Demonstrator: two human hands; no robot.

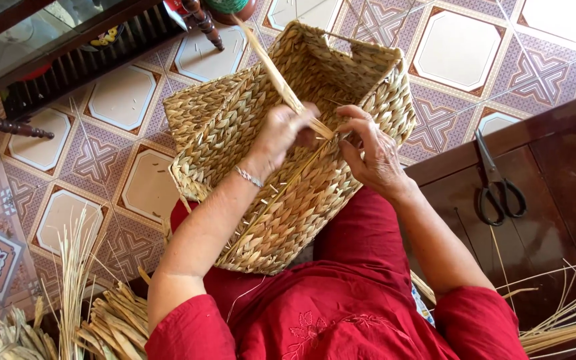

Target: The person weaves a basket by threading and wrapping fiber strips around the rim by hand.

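My hands are weaving on the basket's rim.
Left hand (281, 133) is pinching a straw strand (271, 67); right hand (368, 150), fingers loosely apart, is touching the woven basket (288, 200) resting on my lap.

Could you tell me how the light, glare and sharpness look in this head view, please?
Head view: even daylight, soft shadows; the basket, left hand and right hand are sharp; pale glare on the floor tiles top right; the glass cabinet top left reflects light, its contents dim; wide-lens bending at the edges; the straw at the bottom left is slightly soft.
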